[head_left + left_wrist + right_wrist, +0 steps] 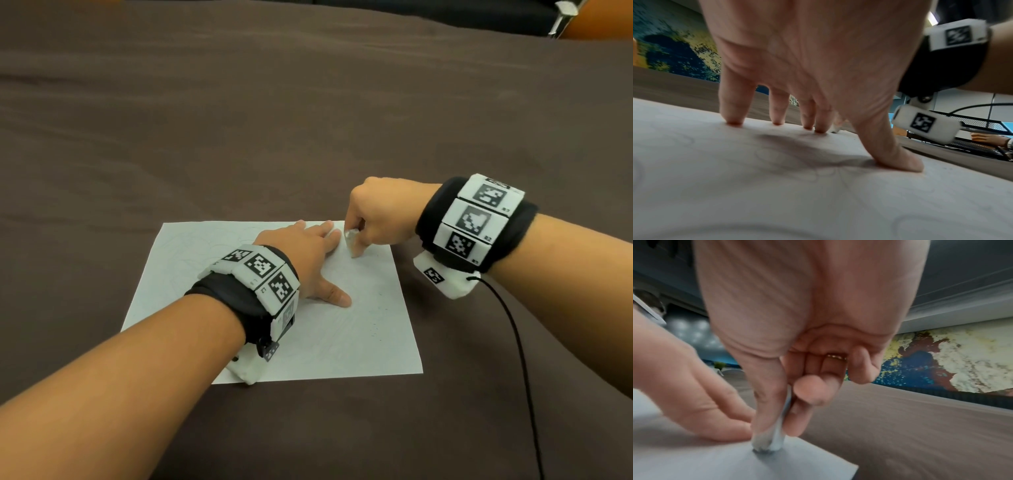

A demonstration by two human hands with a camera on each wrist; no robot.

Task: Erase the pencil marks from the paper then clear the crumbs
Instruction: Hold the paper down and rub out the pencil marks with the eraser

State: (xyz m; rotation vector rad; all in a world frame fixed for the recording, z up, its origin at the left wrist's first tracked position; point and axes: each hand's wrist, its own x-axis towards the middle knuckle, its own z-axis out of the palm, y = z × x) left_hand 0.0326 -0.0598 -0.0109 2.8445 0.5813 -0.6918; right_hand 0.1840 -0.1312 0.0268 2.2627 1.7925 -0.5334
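A white sheet of paper with faint pencil lines lies on the brown table. My left hand lies flat on the sheet, fingers spread and pressing it down; the left wrist view shows the fingertips and thumb on the paper. My right hand pinches a small white eraser between thumb and fingers, its end pressed on the paper near the far right corner, right beside my left fingertips. In the right wrist view the eraser touches the paper. Dark eraser crumbs dot the sheet's right side.
A black cable hangs from my right wrist band over the table at the right. Beyond the table's far edge stands a dark seat with a metal leg. Bare brown tabletop surrounds the sheet.
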